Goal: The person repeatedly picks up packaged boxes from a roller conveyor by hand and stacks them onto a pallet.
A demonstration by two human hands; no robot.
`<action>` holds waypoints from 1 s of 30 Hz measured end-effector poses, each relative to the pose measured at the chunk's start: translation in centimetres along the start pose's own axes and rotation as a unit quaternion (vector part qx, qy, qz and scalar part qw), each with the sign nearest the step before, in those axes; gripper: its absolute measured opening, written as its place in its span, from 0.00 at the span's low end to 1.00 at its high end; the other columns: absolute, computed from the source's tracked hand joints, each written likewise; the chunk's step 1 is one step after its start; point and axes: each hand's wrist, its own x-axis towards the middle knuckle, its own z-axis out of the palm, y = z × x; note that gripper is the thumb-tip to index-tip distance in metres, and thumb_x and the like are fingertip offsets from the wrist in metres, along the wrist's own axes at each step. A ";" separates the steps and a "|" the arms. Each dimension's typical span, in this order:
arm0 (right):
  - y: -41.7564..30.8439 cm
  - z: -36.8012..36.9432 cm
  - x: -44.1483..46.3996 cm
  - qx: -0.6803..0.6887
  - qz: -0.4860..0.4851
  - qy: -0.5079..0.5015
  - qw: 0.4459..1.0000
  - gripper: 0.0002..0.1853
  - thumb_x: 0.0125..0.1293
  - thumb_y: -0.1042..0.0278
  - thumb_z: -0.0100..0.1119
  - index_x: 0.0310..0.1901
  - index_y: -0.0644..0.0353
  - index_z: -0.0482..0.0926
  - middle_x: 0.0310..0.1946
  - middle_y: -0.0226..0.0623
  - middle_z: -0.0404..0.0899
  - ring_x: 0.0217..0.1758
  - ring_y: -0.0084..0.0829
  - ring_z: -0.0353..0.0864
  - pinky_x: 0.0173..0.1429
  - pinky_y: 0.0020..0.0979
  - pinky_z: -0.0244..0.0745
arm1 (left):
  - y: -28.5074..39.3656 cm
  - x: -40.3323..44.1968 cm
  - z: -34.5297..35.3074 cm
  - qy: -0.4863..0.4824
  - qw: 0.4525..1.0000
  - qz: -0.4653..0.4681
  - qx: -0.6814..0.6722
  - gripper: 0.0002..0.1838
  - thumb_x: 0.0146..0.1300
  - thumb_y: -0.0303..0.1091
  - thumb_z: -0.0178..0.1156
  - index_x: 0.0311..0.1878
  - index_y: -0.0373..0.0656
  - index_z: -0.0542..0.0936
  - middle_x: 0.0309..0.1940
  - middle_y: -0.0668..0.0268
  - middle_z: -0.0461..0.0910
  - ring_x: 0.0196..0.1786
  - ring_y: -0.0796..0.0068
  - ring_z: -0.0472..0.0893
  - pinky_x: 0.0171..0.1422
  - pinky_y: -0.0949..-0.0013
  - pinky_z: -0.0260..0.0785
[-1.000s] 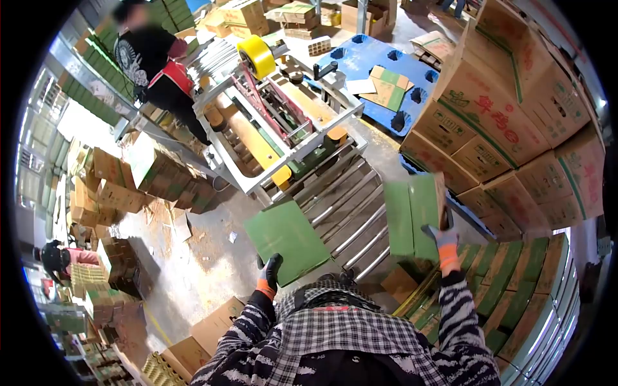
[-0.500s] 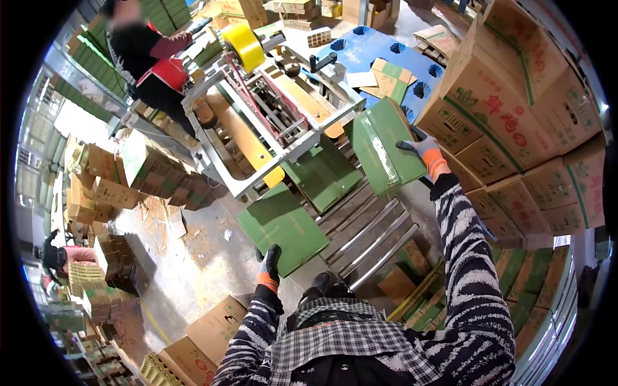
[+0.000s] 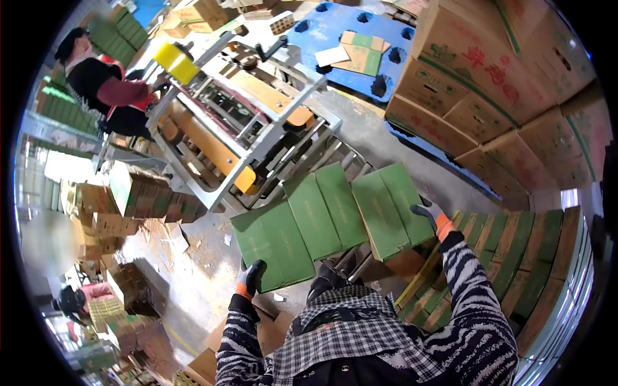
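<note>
Three green cardboard boxes lie side by side over the metal rollers in front of me. My left hand (image 3: 251, 278), in a dark glove with an orange cuff, grips the near left corner of the left box (image 3: 273, 244). My right hand (image 3: 435, 217), gloved alike, is closed on the right edge of the right box (image 3: 394, 211), thumb on top and the other fingers partly hidden. Between them sits the middle box (image 3: 325, 209), touched by neither hand. Its sides meet or nearly meet the outer boxes.
Beyond the boxes stands a carton-sealing machine (image 3: 257, 170) with a yellow tape roll (image 3: 176, 63). A person (image 3: 106, 90) works behind it. Stacked brown cartons (image 3: 489, 83) rise at right by a blue pallet (image 3: 335, 32). Green-and-brown cartons (image 3: 515, 257) line the near right.
The right box, formerly raised and tilted with its taped face showing, now lies beside the middle one. The middle box has come out from the machine towards me. My view has shifted.
</note>
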 end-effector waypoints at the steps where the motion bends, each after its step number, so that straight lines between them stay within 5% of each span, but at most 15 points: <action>1: -1.0 1.6 -3.0 0.081 -0.039 0.030 0.995 0.25 0.55 0.65 0.69 0.54 0.61 0.75 0.42 0.30 0.79 0.40 0.21 0.77 0.41 0.26 0.75 | 0.0 -0.5 0.6 -0.010 1.000 0.014 -0.006 0.18 0.61 0.40 0.60 0.48 0.38 0.77 0.43 0.65 0.79 0.45 0.75 0.78 0.53 0.71 0.71; 5: 1.3 -0.4 -4.5 0.160 -0.081 0.058 0.982 0.25 0.56 0.66 0.68 0.56 0.61 0.74 0.44 0.30 0.79 0.40 0.21 0.77 0.42 0.25 0.75 | -0.5 0.3 1.6 -0.044 0.996 0.064 -0.047 0.22 0.61 0.37 0.60 0.55 0.36 0.72 0.45 0.63 0.78 0.47 0.73 0.78 0.54 0.70 0.71; 6: 3.7 -2.6 -3.0 0.120 -0.009 0.088 0.989 0.24 0.56 0.66 0.67 0.55 0.60 0.75 0.42 0.30 0.79 0.39 0.21 0.77 0.41 0.26 0.75 | -1.4 1.5 0.9 -0.052 0.995 0.078 -0.019 0.24 0.60 0.37 0.61 0.58 0.39 0.69 0.43 0.65 0.77 0.44 0.74 0.78 0.48 0.70 0.72; 10: 2.9 -1.3 -4.6 0.145 -0.057 0.097 0.983 0.22 0.57 0.67 0.66 0.54 0.60 0.76 0.40 0.29 0.80 0.37 0.21 0.78 0.39 0.27 0.76 | -0.1 3.2 2.8 -0.044 0.995 0.090 0.023 0.22 0.58 0.39 0.62 0.55 0.45 0.71 0.35 0.69 0.75 0.34 0.78 0.75 0.36 0.73 0.68; 13: 9.0 -0.4 -4.7 0.159 -0.046 0.131 0.977 0.18 0.58 0.66 0.66 0.49 0.59 0.79 0.37 0.30 0.81 0.35 0.21 0.79 0.38 0.27 0.76 | 0.5 5.3 1.5 -0.057 0.997 0.049 0.030 0.19 0.59 0.38 0.62 0.52 0.43 0.73 0.39 0.67 0.78 0.42 0.75 0.78 0.43 0.70 0.71; 15: 13.4 0.8 -6.7 0.254 -0.006 0.157 0.954 0.16 0.57 0.64 0.67 0.45 0.60 0.81 0.35 0.30 0.81 0.34 0.22 0.79 0.38 0.28 0.76 | 0.6 6.0 -0.1 -0.114 0.991 0.066 0.008 0.18 0.63 0.36 0.58 0.53 0.37 0.73 0.47 0.61 0.79 0.51 0.68 0.77 0.59 0.66 0.67; 16: 15.6 1.4 -8.7 0.188 0.001 0.177 0.966 0.16 0.56 0.63 0.68 0.44 0.61 0.81 0.34 0.31 0.82 0.33 0.22 0.80 0.38 0.28 0.77 | 1.3 5.4 -0.7 -0.138 0.989 0.053 0.003 0.18 0.65 0.35 0.56 0.54 0.35 0.73 0.50 0.59 0.78 0.55 0.66 0.76 0.63 0.65 0.65; 20: 15.7 7.4 -24.2 0.252 -0.040 0.284 0.924 0.21 0.54 0.58 0.69 0.46 0.61 0.81 0.37 0.31 0.81 0.38 0.21 0.78 0.44 0.25 0.73 | 3.2 5.4 6.0 -0.250 0.964 0.067 0.056 0.19 0.66 0.35 0.54 0.56 0.35 0.71 0.52 0.59 0.76 0.56 0.66 0.74 0.64 0.66 0.64; 21: 15.9 9.4 -28.6 0.267 -0.128 0.295 0.909 0.22 0.54 0.57 0.68 0.47 0.63 0.81 0.38 0.32 0.82 0.39 0.22 0.78 0.47 0.26 0.73 | 3.5 5.1 9.0 -0.282 0.954 0.073 0.071 0.19 0.66 0.35 0.54 0.57 0.36 0.71 0.53 0.59 0.75 0.57 0.67 0.74 0.64 0.66 0.63; 22: 16.0 11.5 -32.7 0.179 -0.086 0.379 0.904 0.24 0.54 0.60 0.68 0.51 0.63 0.78 0.42 0.32 0.81 0.44 0.24 0.77 0.51 0.28 0.71 | 3.6 4.4 11.9 -0.313 0.943 0.078 0.085 0.19 0.66 0.35 0.53 0.57 0.36 0.70 0.53 0.59 0.75 0.57 0.67 0.73 0.64 0.66 0.63; 24: 16.9 16.5 -39.1 0.249 -0.255 0.437 0.826 0.34 0.52 0.63 0.70 0.60 0.65 0.69 0.55 0.36 0.74 0.55 0.25 0.71 0.60 0.29 0.66 | 3.7 1.5 17.7 -0.376 0.915 0.093 0.113 0.19 0.67 0.35 0.53 0.58 0.36 0.70 0.54 0.59 0.74 0.58 0.67 0.73 0.65 0.66 0.63; 25: 16.9 18.6 -42.9 0.292 -0.255 0.426 0.817 0.40 0.50 0.62 0.71 0.64 0.66 0.64 0.61 0.38 0.69 0.61 0.26 0.67 0.65 0.28 0.61 | 3.9 -0.5 20.4 -0.407 0.899 0.103 0.121 0.19 0.67 0.35 0.52 0.58 0.36 0.69 0.55 0.59 0.73 0.59 0.67 0.72 0.65 0.66 0.62; 27: 17.3 21.8 -48.6 0.353 -0.376 0.397 0.759 0.42 0.51 0.65 0.70 0.67 0.66 0.60 0.63 0.37 0.67 0.63 0.26 0.65 0.66 0.29 0.59 | 4.2 -5.4 25.1 -0.469 0.864 0.122 0.136 0.20 0.67 0.35 0.51 0.59 0.37 0.68 0.56 0.59 0.72 0.59 0.67 0.71 0.66 0.66 0.62; 30: 17.5 25.7 -56.8 0.281 -0.459 0.490 0.686 0.44 0.50 0.63 0.72 0.66 0.68 0.59 0.63 0.35 0.66 0.64 0.24 0.63 0.67 0.30 0.57 | 5.5 -13.2 30.8 -0.561 0.800 0.151 0.150 0.20 0.68 0.34 0.50 0.61 0.37 0.67 0.58 0.60 0.71 0.61 0.67 0.70 0.67 0.66 0.61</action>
